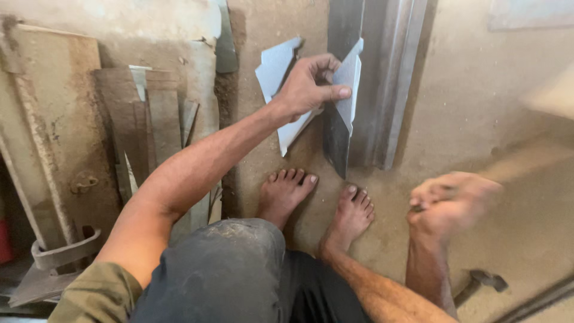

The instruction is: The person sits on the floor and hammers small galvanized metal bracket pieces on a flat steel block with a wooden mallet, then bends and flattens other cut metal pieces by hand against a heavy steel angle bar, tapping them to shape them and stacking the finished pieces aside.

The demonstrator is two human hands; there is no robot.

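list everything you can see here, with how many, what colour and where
cut sheet-metal pieces: two or three, pale grey, top centre, held in the left hand
long metal channel: one, grey, lying on the floor right of the held pieces
metal strips: several, rusty grey-brown, stacked at left
rusty panel: one, brown, far left
small dark tool: one, floor at lower right, kind unclear
floor: sandy beige
bare feet: two, centre
left hand: gripping the sheet pieces
right hand: blurred, at right; contents cannot be told
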